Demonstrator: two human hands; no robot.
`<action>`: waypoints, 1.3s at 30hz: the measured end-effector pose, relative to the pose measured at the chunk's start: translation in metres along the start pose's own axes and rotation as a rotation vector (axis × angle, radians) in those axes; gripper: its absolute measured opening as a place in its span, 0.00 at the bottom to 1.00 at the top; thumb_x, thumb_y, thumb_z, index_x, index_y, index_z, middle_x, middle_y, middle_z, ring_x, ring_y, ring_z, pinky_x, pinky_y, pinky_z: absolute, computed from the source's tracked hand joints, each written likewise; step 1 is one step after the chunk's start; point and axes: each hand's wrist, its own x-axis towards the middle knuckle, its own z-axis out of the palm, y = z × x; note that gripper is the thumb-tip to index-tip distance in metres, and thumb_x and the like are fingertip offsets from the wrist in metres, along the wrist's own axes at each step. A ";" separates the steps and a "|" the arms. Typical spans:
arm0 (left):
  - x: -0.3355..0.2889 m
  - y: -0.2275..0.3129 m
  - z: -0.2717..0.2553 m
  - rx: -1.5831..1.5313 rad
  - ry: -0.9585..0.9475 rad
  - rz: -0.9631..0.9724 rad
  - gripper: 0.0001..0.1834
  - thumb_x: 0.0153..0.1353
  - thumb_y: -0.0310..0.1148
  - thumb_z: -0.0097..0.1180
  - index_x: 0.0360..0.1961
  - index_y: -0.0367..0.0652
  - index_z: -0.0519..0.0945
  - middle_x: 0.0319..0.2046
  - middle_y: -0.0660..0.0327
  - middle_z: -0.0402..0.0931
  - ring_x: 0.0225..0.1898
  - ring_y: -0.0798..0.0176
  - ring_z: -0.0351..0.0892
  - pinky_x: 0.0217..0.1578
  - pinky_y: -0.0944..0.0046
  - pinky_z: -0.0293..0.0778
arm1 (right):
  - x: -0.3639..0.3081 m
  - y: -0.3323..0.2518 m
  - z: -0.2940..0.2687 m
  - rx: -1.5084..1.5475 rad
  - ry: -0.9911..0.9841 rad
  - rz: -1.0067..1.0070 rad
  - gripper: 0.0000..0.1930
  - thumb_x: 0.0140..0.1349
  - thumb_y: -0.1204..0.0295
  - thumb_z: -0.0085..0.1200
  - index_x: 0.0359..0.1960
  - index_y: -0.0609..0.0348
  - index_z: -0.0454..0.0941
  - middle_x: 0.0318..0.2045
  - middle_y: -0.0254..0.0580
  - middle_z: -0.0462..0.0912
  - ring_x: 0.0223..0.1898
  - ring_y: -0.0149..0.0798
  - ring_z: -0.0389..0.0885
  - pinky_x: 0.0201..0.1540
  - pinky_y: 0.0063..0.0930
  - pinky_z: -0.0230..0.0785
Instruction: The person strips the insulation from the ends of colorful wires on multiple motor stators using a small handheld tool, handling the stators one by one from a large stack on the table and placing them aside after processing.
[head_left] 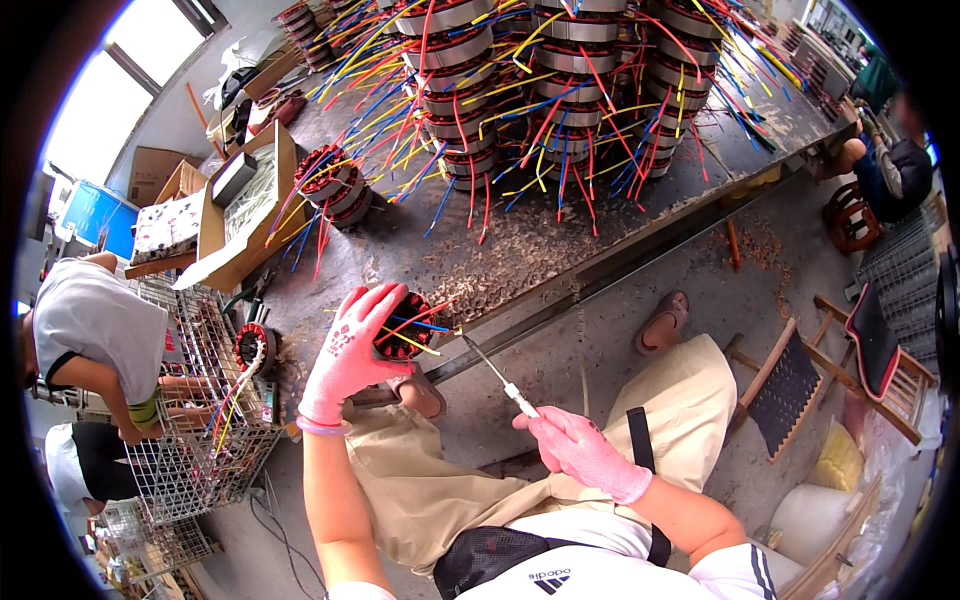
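My left hand (352, 345), in a pink glove, is closed around the side of a motor stator (402, 345) with dark red windings. The stator is tilted at the near edge of the workbench (400, 262), and red, blue and yellow lead wires stick out of it toward the right. My right hand (582, 452), also gloved in pink, grips the white handle of a screwdriver-like tool (519, 399). Its thin metal shaft points up and left, and the tip is close to the lead wires. Whether the tip touches a wire, I cannot tell.
Tall stacks of stators (455, 110) with loose wires fill the back of the bench; a shorter stack (338, 188) stands left. Beside it lies an open cardboard box (238, 225). Co-workers (98, 315) are near a wire cage (190, 440). A stool (782, 390) stands right.
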 end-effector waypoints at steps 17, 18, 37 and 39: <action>0.001 0.001 0.002 -0.018 0.009 0.003 0.54 0.30 0.33 0.77 0.66 0.42 0.69 0.64 0.51 0.67 0.66 0.39 0.61 0.67 0.47 0.60 | 0.006 0.013 -0.001 0.098 -0.015 -0.043 0.16 0.77 0.65 0.42 0.52 0.63 0.76 0.18 0.26 0.65 0.19 0.21 0.63 0.23 0.20 0.57; 0.000 0.000 0.002 -0.009 0.007 -0.001 0.54 0.30 0.33 0.77 0.66 0.42 0.69 0.64 0.51 0.67 0.66 0.39 0.61 0.67 0.47 0.60 | 0.004 0.010 0.000 0.071 -0.011 -0.028 0.16 0.77 0.65 0.42 0.52 0.63 0.76 0.18 0.26 0.65 0.19 0.21 0.63 0.23 0.21 0.57; 0.000 0.001 0.000 0.024 -0.006 0.016 0.55 0.33 0.36 0.77 0.67 0.41 0.67 0.64 0.49 0.68 0.66 0.43 0.64 0.71 0.46 0.54 | 0.005 0.012 0.000 0.020 0.004 -0.040 0.18 0.76 0.60 0.43 0.54 0.61 0.75 0.16 0.25 0.66 0.16 0.21 0.60 0.19 0.19 0.50; 0.000 0.000 0.000 0.020 -0.008 0.013 0.55 0.33 0.36 0.77 0.67 0.41 0.67 0.64 0.49 0.68 0.66 0.43 0.64 0.71 0.46 0.54 | 0.006 0.012 0.001 0.013 0.006 -0.043 0.18 0.76 0.60 0.43 0.54 0.61 0.75 0.16 0.25 0.66 0.16 0.21 0.60 0.19 0.19 0.50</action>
